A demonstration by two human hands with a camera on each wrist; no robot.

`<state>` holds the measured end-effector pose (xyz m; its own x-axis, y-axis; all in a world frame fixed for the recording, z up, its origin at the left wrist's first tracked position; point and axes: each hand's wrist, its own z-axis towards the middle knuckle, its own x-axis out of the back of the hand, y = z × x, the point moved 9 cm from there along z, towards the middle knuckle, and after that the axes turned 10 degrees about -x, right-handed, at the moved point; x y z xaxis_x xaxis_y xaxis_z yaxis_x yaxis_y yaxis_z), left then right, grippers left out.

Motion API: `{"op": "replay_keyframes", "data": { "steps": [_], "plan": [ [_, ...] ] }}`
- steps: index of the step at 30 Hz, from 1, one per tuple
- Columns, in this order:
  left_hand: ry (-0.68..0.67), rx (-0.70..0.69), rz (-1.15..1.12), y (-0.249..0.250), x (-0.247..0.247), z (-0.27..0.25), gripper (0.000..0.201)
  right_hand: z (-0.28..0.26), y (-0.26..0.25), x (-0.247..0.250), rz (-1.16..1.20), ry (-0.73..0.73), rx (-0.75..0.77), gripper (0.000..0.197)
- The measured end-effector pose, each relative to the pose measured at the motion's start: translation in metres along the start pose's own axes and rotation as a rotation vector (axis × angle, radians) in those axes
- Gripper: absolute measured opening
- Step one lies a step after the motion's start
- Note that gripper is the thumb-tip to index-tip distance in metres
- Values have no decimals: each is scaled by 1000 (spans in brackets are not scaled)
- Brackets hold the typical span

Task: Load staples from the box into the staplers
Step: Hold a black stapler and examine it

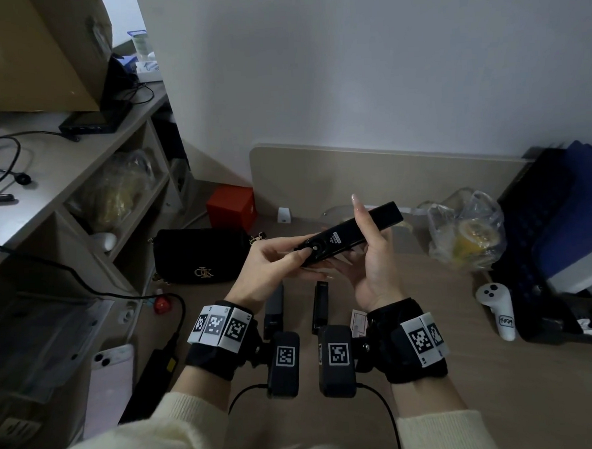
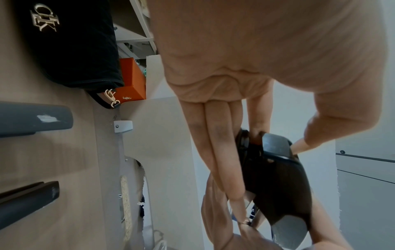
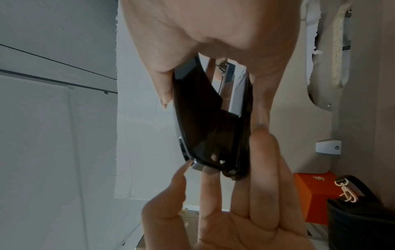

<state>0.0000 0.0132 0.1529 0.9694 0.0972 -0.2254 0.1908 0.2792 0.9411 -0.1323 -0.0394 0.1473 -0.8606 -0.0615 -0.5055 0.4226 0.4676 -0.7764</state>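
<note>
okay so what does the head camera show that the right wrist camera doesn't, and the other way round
Only the head view shows two more staplers lying on the desk, a pink phone, a white controller and a plastic bag. Only the right wrist view shows the metal magazine between the halves of the held stapler. Both show the left hand and right hand holding that black stapler, plus the black handbag and orange box.

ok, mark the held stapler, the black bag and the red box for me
stapler (image 1: 348, 235): head view, on its white label.
black bag (image 1: 190, 254): head view, middle of its front.
red box (image 1: 230, 209): head view, on its front face.
</note>
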Motion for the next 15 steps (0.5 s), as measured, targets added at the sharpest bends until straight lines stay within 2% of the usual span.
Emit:
{"op": "replay_keyframes", "data": {
  "steps": [15],
  "plan": [
    [-28, -6, -51, -1, -7, 0, 31, 5, 0, 7, -10, 2, 0, 61]
  ]
}}
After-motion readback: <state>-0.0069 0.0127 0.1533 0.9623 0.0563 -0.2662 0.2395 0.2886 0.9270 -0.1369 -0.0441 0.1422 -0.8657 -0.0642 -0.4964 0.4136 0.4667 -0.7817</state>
